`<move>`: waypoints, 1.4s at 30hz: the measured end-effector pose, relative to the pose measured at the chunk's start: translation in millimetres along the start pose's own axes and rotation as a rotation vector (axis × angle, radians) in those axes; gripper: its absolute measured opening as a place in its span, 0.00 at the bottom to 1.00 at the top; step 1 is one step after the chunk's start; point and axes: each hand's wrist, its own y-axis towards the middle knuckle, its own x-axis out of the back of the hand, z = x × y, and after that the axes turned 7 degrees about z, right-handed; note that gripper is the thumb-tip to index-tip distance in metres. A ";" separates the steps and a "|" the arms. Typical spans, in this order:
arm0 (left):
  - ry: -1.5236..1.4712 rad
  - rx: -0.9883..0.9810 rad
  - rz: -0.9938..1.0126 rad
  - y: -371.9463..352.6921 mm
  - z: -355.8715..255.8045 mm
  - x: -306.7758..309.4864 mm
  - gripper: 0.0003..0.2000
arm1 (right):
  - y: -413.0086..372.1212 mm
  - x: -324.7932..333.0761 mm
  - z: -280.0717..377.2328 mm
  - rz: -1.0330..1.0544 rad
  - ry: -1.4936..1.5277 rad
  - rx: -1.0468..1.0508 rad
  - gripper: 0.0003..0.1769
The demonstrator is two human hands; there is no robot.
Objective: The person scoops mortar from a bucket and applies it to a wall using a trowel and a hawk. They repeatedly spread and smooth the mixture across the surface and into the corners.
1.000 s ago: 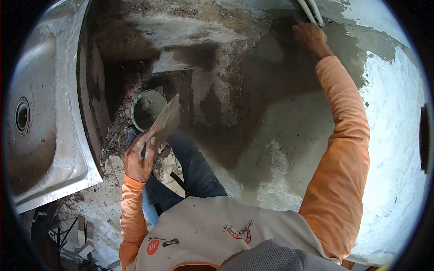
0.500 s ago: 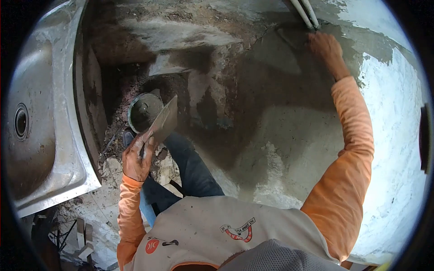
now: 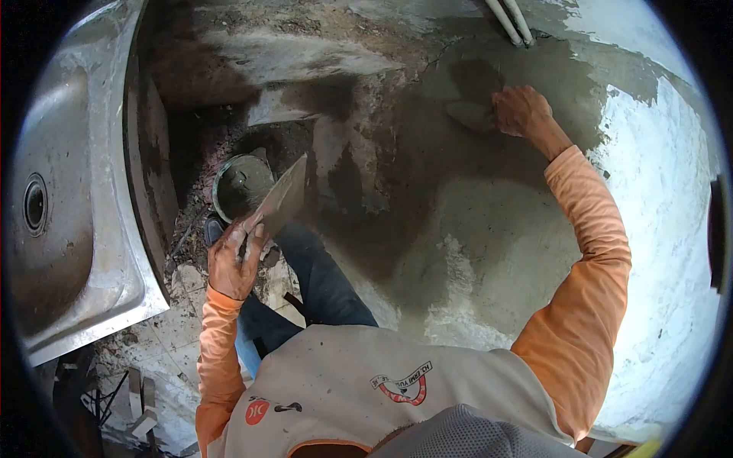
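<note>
My right hand [image 3: 523, 114] is closed around the handle end of a trowel [image 3: 467, 114], whose dark, rounded blade lies against the damp grey plaster of the wall [image 3: 489, 221]. The handle itself is mostly hidden by my fingers. On the other side, my left hand [image 3: 235, 259] grips a thin flat board [image 3: 281, 197] by its lower edge, thumb on one face, with the board tilted up. Just beyond that board stands a round bucket [image 3: 244, 187] with grey mortar in it.
A stainless steel sink [image 3: 107, 229] with a drain fills the left side. Two pale pipes [image 3: 510, 21] come down at the top of the wall. Rubble and wood scraps [image 3: 141, 404] lie on the dirty tiled floor [image 3: 172, 343]. A rough ledge [image 3: 298, 57] runs along the back.
My right hand has moved down and left, away from the pipe ends, and the trowel blade now shows more clearly on the wall. The left hand and board have barely shifted.
</note>
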 end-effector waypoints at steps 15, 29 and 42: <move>0.031 0.060 -0.020 -19.2 18.6 -7.1 0.13 | 107.2 9.0 40.3 -0.489 -0.110 0.083 0.14; -0.021 0.098 -0.044 -19.4 20.5 -7.0 0.13 | 138.2 -9.9 47.6 -0.326 0.042 0.070 0.13; 0.069 0.048 -0.031 -6.0 13.2 -10.9 0.13 | 71.6 -8.0 -22.2 -0.388 0.043 0.010 0.15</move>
